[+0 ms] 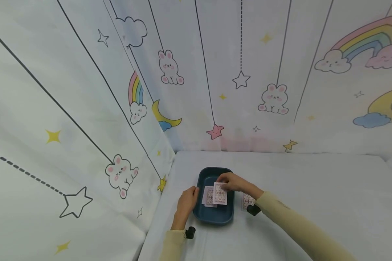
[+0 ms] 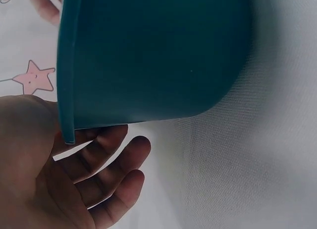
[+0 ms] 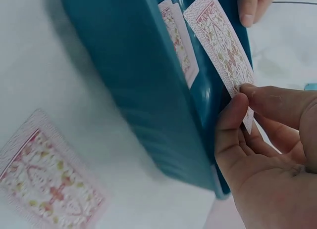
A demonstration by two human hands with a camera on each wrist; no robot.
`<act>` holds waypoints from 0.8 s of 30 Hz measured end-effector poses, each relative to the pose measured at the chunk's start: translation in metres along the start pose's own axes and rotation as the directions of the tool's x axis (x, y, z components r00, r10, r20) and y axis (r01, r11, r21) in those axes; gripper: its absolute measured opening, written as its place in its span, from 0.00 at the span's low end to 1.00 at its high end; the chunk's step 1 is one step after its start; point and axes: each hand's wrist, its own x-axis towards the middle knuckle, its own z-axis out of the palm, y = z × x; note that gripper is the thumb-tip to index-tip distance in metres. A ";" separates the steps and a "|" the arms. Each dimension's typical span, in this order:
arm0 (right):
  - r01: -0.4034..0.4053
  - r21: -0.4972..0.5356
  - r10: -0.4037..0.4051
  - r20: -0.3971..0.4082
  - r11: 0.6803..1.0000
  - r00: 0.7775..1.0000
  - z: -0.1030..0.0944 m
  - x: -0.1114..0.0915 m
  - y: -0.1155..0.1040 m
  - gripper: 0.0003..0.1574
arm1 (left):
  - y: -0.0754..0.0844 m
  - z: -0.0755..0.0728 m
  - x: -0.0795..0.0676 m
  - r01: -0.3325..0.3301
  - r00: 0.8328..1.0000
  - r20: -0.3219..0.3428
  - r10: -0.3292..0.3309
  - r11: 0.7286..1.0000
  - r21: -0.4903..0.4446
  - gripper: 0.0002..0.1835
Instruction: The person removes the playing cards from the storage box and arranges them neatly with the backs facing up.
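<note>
A dark teal plastic tray (image 1: pixel 214 219) stands on the white table. My left hand (image 1: pixel 187 200) grips its left rim, thumb over the edge and fingers (image 2: pixel 101 182) against the outer wall. Over the tray, my right hand (image 1: pixel 232 182) pinches a playing card (image 3: pixel 223 38) between thumb and fingers, its patterned red back showing. Inside the tray lie other playing cards (image 1: pixel 209 197), overlapping and also back up; the held card partly covers them in the head view. Another playing card (image 3: pixel 52 184) lies on the table to the right of the tray, partly hidden by the right wrist in the head view.
The white tabletop (image 1: pixel 307 188) reaches to the right and behind the tray. White fabric walls printed with rabbits, stars and rainbows rise at the left and back. A small black camera (image 1: pixel 190 232) sits on the left wrist, another (image 1: pixel 253 210) on the right.
</note>
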 end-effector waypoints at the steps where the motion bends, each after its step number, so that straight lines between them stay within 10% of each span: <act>1: -0.007 0.010 0.007 0.000 1.000 1.000 -0.002 -0.004 0.001 0.15 | 0.000 0.000 0.000 0.001 1.000 0.001 -0.001 1.000 -0.003 0.16; 24: -0.040 0.150 0.047 -0.048 0.988 0.998 -0.056 -0.090 0.054 0.18 | 0.003 0.000 -0.001 0.040 0.999 0.019 -0.040 0.999 -0.007 0.16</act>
